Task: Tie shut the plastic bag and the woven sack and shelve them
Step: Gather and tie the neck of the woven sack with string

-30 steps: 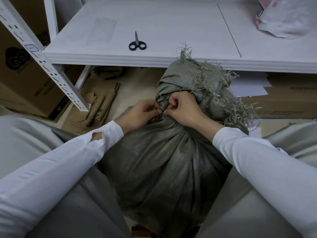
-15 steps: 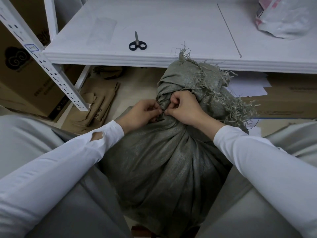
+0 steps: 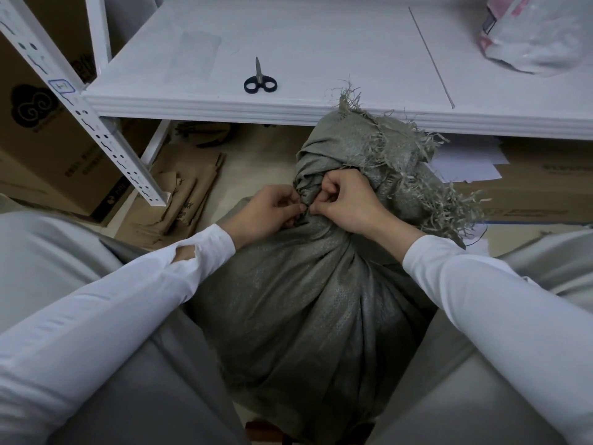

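A full grey-green woven sack [image 3: 308, 303] stands between my knees, its neck gathered and its frayed top [image 3: 385, 155] flopping over to the right. My left hand [image 3: 266, 210] and my right hand [image 3: 348, 200] meet at the neck, fingers curled, each pinching a thin dark tie [image 3: 306, 209] wound round the gathered cloth. The plastic bag [image 3: 539, 33], white with pink print, lies on the white shelf [image 3: 321, 43] at the far right.
Black-handled scissors [image 3: 259, 79] lie near the shelf's front edge. A perforated white upright [image 3: 80, 114] slants down at left. Cardboard boxes [image 3: 48, 146] stand on the left, flattened cardboard [image 3: 183, 194] and white papers [image 3: 465, 159] lie on the floor under the shelf.
Both hands stay at the sack's neck with only small finger movements on the tie. The sack has not moved.
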